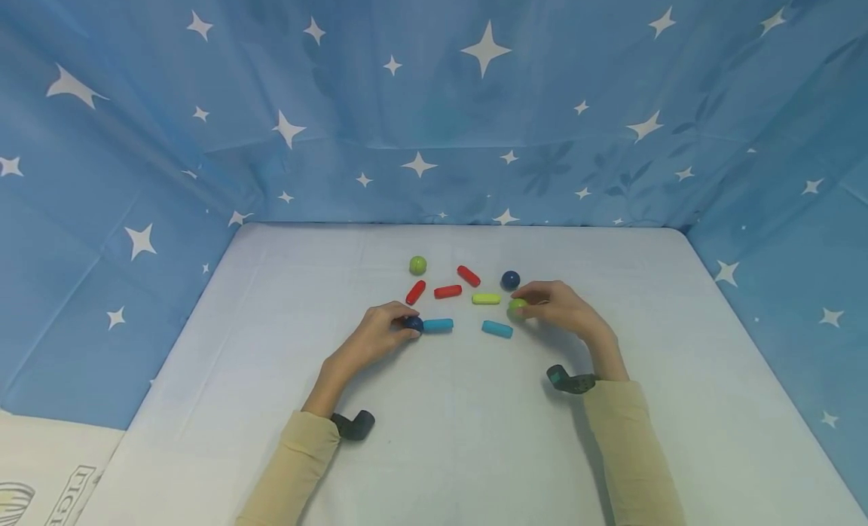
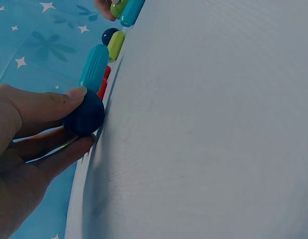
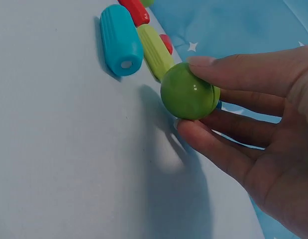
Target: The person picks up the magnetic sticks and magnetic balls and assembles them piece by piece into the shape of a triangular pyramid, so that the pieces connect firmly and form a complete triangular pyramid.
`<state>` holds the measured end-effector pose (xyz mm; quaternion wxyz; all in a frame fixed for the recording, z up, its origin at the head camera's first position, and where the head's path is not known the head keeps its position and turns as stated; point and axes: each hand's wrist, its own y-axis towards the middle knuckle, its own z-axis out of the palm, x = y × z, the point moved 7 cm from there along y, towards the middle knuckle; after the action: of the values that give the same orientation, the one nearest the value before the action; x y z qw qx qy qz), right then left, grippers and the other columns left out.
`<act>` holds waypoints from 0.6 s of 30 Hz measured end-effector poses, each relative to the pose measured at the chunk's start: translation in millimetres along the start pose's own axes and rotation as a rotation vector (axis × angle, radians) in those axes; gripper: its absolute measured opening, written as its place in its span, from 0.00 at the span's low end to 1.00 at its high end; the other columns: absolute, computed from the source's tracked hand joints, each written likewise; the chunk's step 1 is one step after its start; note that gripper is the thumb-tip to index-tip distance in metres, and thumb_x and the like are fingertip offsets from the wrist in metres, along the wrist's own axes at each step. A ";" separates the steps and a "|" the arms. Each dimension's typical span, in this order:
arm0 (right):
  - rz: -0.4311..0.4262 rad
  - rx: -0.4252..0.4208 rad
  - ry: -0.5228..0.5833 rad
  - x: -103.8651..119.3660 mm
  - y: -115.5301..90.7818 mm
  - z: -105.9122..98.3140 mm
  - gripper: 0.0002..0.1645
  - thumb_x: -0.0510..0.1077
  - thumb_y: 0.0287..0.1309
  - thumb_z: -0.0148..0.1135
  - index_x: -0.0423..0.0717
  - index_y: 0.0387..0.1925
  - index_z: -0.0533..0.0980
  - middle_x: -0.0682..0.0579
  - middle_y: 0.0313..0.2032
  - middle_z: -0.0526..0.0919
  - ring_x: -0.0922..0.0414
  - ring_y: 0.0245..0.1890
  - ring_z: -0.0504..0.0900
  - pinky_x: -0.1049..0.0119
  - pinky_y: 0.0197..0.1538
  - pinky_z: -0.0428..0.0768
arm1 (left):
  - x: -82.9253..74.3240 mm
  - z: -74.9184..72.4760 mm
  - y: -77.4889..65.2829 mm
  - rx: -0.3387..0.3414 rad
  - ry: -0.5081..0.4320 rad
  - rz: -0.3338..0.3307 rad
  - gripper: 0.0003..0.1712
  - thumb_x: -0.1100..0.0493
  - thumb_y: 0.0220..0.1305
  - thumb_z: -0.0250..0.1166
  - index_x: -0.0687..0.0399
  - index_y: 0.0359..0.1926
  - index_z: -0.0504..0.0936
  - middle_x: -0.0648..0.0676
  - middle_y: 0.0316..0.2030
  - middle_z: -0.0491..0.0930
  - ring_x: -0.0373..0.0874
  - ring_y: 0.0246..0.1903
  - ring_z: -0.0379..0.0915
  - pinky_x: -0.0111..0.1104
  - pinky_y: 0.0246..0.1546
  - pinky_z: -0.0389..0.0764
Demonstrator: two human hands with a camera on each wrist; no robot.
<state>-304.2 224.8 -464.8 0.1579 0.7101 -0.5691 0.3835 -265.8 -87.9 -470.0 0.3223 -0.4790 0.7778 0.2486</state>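
Note:
My left hand [image 1: 374, 334] pinches a dark blue ball [image 2: 84, 115] between thumb and fingers. Right at the ball's side, a light blue ribbed rod [image 1: 438, 325] lies end-on to it. On the other side, my right hand [image 1: 561, 309] holds a green ball [image 3: 189, 92] with the thumb above and fingers below in the right wrist view. A second light blue rod [image 1: 497, 328] lies to the left of that hand, and a yellow-green rod [image 1: 486, 299] is a little farther back. Just beyond the right fingertips sits another dark blue ball [image 1: 511, 279].
Three red rods, a left one [image 1: 416, 292], a middle one [image 1: 447, 292] and a right one [image 1: 469, 276], lie farther back on the white table [image 1: 461, 451]. Behind them is another green ball [image 1: 417, 265]. A blue star-patterned curtain [image 1: 434, 81] borders the table's back and sides.

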 end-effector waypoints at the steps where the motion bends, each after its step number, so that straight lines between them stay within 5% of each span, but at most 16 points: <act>1: -0.007 0.002 0.000 1.8 0.6 1.2 0.23 0.48 0.63 0.70 0.48 0.59 0.82 0.44 0.56 0.84 0.46 0.57 0.80 0.51 0.57 0.81 | 0.1 0.1 0.1 0.001 0.001 0.000 0.21 0.64 0.63 0.73 0.65 0.57 0.84 0.58 0.51 0.85 0.49 0.51 0.82 0.43 0.58 0.84; 18: -0.086 -0.015 0.009 26.7 8.7 27.1 0.22 0.48 0.65 0.70 0.48 0.58 0.82 0.45 0.55 0.83 0.44 0.59 0.79 0.44 0.63 0.80 | -2.0 -1.5 -0.2 0.011 -0.017 -0.009 0.22 0.64 0.64 0.73 0.64 0.58 0.83 0.58 0.52 0.85 0.48 0.50 0.82 0.42 0.57 0.84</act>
<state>-300.8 185.9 -465.0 0.1823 0.7310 -0.5401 0.3750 -265.3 -87.8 -467.5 0.3326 -0.4785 0.7743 0.2467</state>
